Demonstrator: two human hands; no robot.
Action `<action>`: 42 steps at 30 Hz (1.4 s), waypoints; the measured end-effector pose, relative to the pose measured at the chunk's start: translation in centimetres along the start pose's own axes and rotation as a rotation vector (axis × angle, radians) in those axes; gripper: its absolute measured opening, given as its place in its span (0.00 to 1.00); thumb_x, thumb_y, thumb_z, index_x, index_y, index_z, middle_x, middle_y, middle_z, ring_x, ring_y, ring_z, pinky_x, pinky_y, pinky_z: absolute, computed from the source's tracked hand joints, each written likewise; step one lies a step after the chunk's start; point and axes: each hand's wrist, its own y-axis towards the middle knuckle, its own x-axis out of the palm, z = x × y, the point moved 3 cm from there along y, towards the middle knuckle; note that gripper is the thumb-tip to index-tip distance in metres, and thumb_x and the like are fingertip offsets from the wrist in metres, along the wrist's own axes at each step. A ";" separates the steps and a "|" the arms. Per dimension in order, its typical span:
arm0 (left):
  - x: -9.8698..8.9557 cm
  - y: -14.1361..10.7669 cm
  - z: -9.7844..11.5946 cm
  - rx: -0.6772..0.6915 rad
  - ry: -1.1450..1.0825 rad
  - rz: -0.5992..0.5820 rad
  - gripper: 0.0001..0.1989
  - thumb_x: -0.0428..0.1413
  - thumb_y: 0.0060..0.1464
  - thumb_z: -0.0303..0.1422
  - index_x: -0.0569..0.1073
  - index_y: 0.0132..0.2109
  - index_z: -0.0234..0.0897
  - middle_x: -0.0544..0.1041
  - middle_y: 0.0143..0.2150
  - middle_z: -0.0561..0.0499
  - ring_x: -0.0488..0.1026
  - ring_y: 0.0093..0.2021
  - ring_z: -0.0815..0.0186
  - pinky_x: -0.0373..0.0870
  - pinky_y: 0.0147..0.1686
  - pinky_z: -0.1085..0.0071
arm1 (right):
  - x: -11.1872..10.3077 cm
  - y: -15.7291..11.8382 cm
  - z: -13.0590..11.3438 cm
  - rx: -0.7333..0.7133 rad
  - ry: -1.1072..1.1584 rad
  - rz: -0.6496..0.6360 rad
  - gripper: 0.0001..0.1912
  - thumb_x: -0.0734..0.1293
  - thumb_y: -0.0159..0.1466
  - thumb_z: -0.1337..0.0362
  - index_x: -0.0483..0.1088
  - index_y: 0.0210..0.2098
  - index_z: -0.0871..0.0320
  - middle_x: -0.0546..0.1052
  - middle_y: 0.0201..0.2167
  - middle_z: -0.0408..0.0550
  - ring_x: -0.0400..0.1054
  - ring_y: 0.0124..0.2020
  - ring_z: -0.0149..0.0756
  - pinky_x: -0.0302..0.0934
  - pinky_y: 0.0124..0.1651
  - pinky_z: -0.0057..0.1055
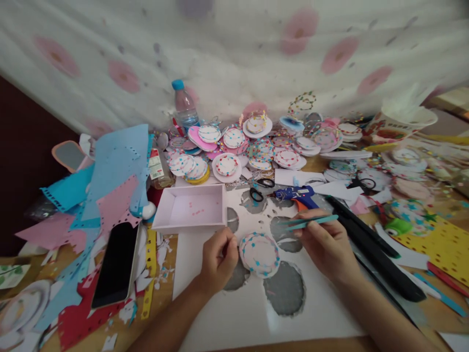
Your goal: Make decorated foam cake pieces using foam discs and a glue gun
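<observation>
My right hand (326,239) pinches a pair of teal tweezers (311,223), whose tips point left above a grey round hole in the white sheet. My left hand (220,256) is closed, thumb against curled fingers. It rests beside the left edge of a small round white paper piece (260,254) ringed with blue and red bits. Whether it grips anything is hidden. The round piece lies on the white sheet (318,313), which has several round cut-outs. Behind my left hand sits a shallow white box (164,215) with a few small pink bits inside.
Many decorated paper discs (227,165) are piled at the back near a water bottle (185,108). A blue glue gun (295,194) and black-handled scissors (256,194) lie behind the sheet. A phone (116,264) and punched coloured sheets crowd the left; a long black tool (381,259) lies right.
</observation>
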 end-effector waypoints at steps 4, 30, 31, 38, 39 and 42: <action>-0.3 0.3 0.1 0.048 0.022 0.045 0.15 0.48 0.58 0.28 0.55 0.23 0.37 0.53 0.20 0.58 0.53 0.21 0.74 0.50 0.22 0.75 | -0.5 0.7 0.0 0.000 -0.011 0.024 0.06 0.72 0.57 0.59 0.75 0.34 0.51 0.76 0.28 0.40 0.70 0.25 0.28 0.67 0.31 0.25; -1.5 0.4 0.5 0.124 0.260 0.417 0.14 0.47 0.46 0.17 0.68 0.38 0.36 0.68 0.36 0.52 0.58 0.21 0.76 0.59 0.23 0.78 | 0.7 2.4 -6.9 -0.110 -0.650 0.169 0.13 0.74 0.54 0.56 0.75 0.34 0.57 0.76 0.27 0.45 0.69 0.27 0.29 0.61 0.29 0.24; -1.5 0.3 0.6 0.130 0.264 0.417 0.13 0.47 0.46 0.17 0.68 0.37 0.36 0.68 0.36 0.52 0.59 0.21 0.76 0.59 0.23 0.78 | 0.7 2.3 -6.8 -0.120 -0.703 0.138 0.13 0.73 0.54 0.56 0.76 0.35 0.57 0.77 0.28 0.46 0.69 0.27 0.30 0.62 0.30 0.25; -1.5 0.5 0.2 0.013 0.526 0.387 0.14 0.54 0.49 0.24 0.68 0.45 0.37 0.72 0.41 0.50 0.62 0.19 0.76 0.63 0.25 0.75 | 0.7 2.1 -5.0 -0.169 -0.885 -0.029 0.14 0.70 0.58 0.55 0.76 0.37 0.58 0.79 0.29 0.50 0.72 0.29 0.37 0.63 0.31 0.31; -1.5 0.6 0.0 -0.023 0.603 0.346 0.15 0.55 0.50 0.26 0.67 0.47 0.38 0.72 0.42 0.49 0.64 0.20 0.74 0.64 0.26 0.74 | 0.5 2.0 -5.0 -0.170 -0.894 -0.021 0.14 0.69 0.58 0.55 0.76 0.37 0.58 0.79 0.30 0.50 0.72 0.29 0.38 0.63 0.31 0.31; -1.8 0.9 -0.3 -0.081 0.783 0.224 0.11 0.56 0.54 0.30 0.69 0.45 0.40 0.74 0.41 0.51 0.70 0.26 0.69 0.63 0.26 0.74 | -0.1 1.5 -5.8 -0.189 -0.882 0.014 0.14 0.68 0.59 0.53 0.75 0.38 0.56 0.79 0.32 0.50 0.72 0.30 0.38 0.65 0.32 0.32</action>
